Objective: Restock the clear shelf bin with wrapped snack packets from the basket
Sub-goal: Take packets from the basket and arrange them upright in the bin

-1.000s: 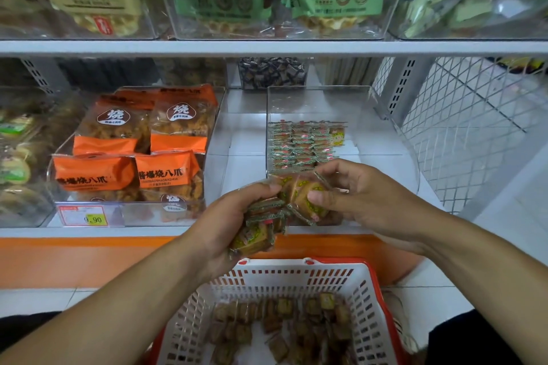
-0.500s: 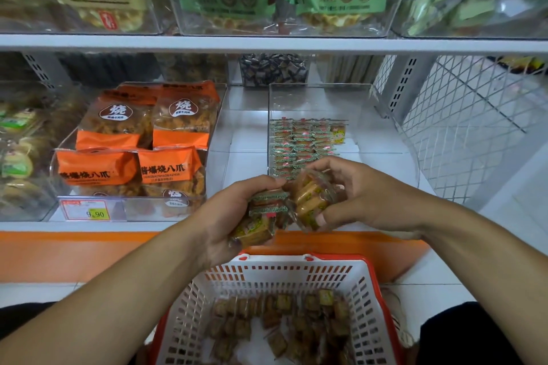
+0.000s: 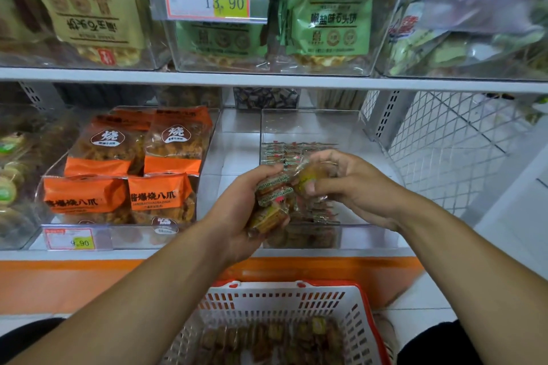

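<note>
Both hands hold snack packets at frame centre, in front of the clear bin

Left hand [image 3: 237,216] fingers grip a stack of packets [image 3: 271,201]; right hand [image 3: 350,184] pinches one packet [image 3: 308,176]. Clear bin [image 3: 370,234] centre-right, partly filled; basket [image 3: 296,299] below

Clear bin [image 3: 367,234] on lower shelf, packet rows [image 3: 284,151] inside at its back. Both hands hold a packet stack [image 3: 272,198] over bin front, left hand [image 3: 237,216] beside right hand [image 3: 350,187]. Snack bags [image 3: 127,175] left. Basket [image 3: 284,299] below.
</note>
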### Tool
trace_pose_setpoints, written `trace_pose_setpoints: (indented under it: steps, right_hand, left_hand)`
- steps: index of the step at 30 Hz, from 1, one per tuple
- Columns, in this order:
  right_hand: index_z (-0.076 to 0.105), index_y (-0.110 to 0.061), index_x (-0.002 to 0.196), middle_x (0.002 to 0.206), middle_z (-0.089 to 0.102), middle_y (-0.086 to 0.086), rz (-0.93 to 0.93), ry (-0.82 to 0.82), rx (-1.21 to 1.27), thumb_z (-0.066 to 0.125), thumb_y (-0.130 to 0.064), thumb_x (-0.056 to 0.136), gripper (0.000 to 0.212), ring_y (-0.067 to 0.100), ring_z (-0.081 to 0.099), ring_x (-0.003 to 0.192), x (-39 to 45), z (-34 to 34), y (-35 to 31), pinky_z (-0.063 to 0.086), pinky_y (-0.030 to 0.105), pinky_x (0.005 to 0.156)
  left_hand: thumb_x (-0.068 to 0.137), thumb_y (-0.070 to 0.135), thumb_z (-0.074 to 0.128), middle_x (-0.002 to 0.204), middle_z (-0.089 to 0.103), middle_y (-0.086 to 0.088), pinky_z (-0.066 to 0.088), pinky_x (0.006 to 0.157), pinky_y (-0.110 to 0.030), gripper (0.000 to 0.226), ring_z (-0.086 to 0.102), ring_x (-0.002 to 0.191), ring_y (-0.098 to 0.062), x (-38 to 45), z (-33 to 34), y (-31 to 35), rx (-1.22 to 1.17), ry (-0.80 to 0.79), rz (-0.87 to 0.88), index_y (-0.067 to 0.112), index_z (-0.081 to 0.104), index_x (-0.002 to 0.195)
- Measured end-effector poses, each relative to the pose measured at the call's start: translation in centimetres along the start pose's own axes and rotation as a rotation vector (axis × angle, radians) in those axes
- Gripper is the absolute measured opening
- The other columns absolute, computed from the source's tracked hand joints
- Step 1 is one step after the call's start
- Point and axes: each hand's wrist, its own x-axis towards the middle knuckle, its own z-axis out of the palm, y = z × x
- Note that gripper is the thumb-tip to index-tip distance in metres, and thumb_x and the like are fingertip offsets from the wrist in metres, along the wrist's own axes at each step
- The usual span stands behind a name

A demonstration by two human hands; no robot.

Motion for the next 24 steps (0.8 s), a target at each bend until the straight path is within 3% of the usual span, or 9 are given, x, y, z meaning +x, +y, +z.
trace_pose_setpoints:
  steps: [4,7,11,13,15,18,21,24]
  right_hand:
    - [0.059,-0.003,0.124,0.104,0.073,0.013,0.051,-0.048,0.001,0.068,0.018,0.081,0.048,0.020,0.071,0.091,0.5,-0.8,-0.1,0.056,0.025,0.076]
    - [0.063,-0.002,0.124,0.111,0.074,0.016,0.057,-0.082,-0.066,0.069,0.016,0.081,0.047,0.021,0.070,0.101,0.7,-1.5,-0.4,0.055,0.029,0.090]
    - [0.068,-0.016,0.119,0.074,0.070,-0.012,0.043,-0.008,-0.285,0.081,0.004,0.077,0.048,0.001,0.068,0.078,1.0,-2.3,-0.8,0.050,0.011,0.073]
    - [0.071,-0.025,0.109,0.073,0.068,-0.017,0.007,0.051,-0.434,0.088,-0.006,0.073,0.044,-0.003,0.064,0.072,1.3,-2.7,-1.0,0.048,0.010,0.071]
    - [0.069,-0.029,0.106,0.083,0.071,-0.019,-0.029,0.161,-0.573,0.091,-0.016,0.071,0.043,-0.006,0.064,0.073,2.1,-3.2,-0.9,0.047,0.015,0.070]
    - [0.059,-0.028,0.106,0.097,0.066,-0.014,-0.010,0.377,-0.730,0.090,-0.026,0.071,0.047,0.001,0.063,0.075,4.0,-4.2,0.2,0.047,0.023,0.064]
    - [0.049,-0.020,0.109,0.100,0.061,-0.002,0.052,0.440,-0.812,0.088,-0.025,0.074,0.053,0.017,0.061,0.087,6.0,-5.1,2.1,0.050,0.030,0.068]
    - [0.043,-0.016,0.113,0.094,0.057,0.002,0.110,0.515,-0.863,0.083,-0.021,0.080,0.052,0.023,0.059,0.090,8.0,-6.0,3.9,0.039,0.026,0.056]
  left_hand:
    - [0.092,0.035,0.066,0.099,0.078,-0.011,0.053,0.047,-0.025,0.029,0.075,0.072,-0.019,1.1,0.3,-0.2,0.054,0.004,0.057,0.014,0.073,0.112]
    - [0.090,0.036,0.066,0.101,0.079,-0.010,0.054,0.050,-0.026,0.024,0.076,0.074,-0.019,1.8,0.4,-0.3,0.083,-0.010,0.068,0.019,0.080,0.099]
    - [0.090,0.036,0.066,0.106,0.078,-0.012,0.055,0.052,-0.027,0.021,0.076,0.077,-0.021,2.7,0.7,-0.1,0.083,-0.017,0.074,0.021,0.080,0.096]
    - [0.090,0.036,0.068,0.104,0.078,-0.011,0.055,0.052,-0.028,0.019,0.076,0.077,-0.021,3.0,0.9,0.1,0.078,-0.010,0.087,0.022,0.080,0.093]
    - [0.088,0.039,0.070,0.100,0.078,-0.012,0.058,0.058,-0.031,0.020,0.076,0.078,-0.023,3.4,1.2,0.0,0.090,0.026,0.090,0.022,0.081,0.092]
    - [0.086,0.037,0.074,0.095,0.078,-0.014,0.060,0.059,-0.034,0.021,0.076,0.077,-0.027,3.9,1.8,-0.7,0.103,0.082,0.059,0.017,0.081,0.090]
    - [0.085,0.034,0.077,0.086,0.077,-0.011,0.056,0.054,-0.029,0.023,0.074,0.068,-0.025,4.2,2.4,-1.6,0.071,0.079,0.014,0.014,0.078,0.096]
    - [0.085,0.036,0.077,0.084,0.077,-0.009,0.056,0.056,-0.030,0.026,0.074,0.070,-0.025,4.6,2.7,-2.1,0.045,0.078,0.002,0.016,0.075,0.103]
